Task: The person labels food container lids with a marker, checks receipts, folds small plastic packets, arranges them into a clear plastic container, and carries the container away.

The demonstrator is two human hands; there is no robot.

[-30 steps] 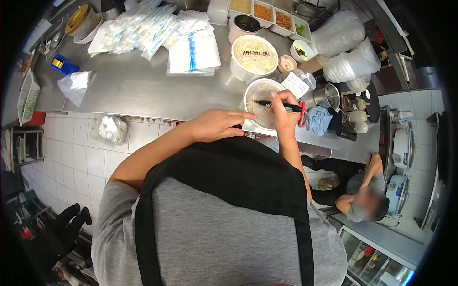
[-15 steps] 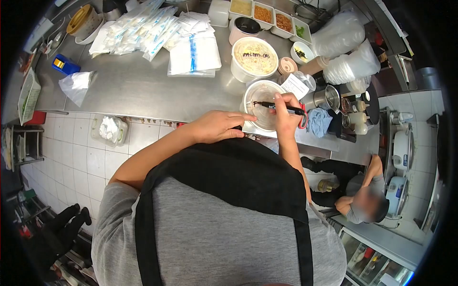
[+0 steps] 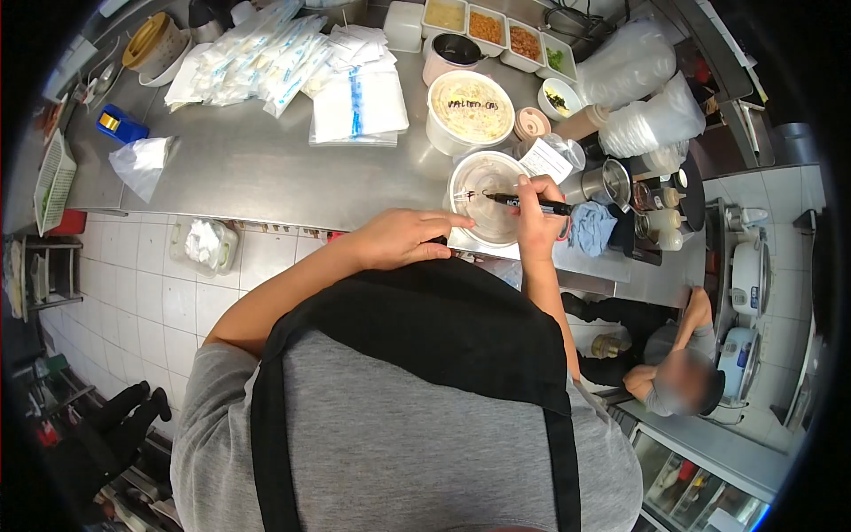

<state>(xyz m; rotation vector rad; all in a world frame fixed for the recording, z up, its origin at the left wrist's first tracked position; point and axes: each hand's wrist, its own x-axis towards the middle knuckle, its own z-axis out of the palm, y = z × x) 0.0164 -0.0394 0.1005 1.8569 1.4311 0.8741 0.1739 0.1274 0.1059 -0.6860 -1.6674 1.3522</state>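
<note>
My right hand [image 3: 537,215] grips a black marker [image 3: 525,204], its tip on the clear lid of a round tub [image 3: 483,220]. A short black mark shows on the lid, left of the tip. My left hand [image 3: 403,238] has a fingertip at the lid's left edge and a small black thing, likely the marker's cap, in its curled fingers. Just behind stands a lidded tub [image 3: 471,124] with black writing on top. A white paper slip [image 3: 545,160] lies to the right of the lid, and red-handled scissors [image 3: 565,229] are partly behind my right hand.
A blue cloth [image 3: 592,228] lies right of my right hand, near sauce bottles [image 3: 665,218]. Packaged white napkins [image 3: 357,106] and a blue tape dispenser [image 3: 122,124] are at the left. Food trays [image 3: 487,25] line the back. A co-worker [image 3: 678,355] is at the right.
The marker tip has moved slightly right across the lid, together with my right hand. A black mark now shows where the tip was. My left hand has barely moved.
</note>
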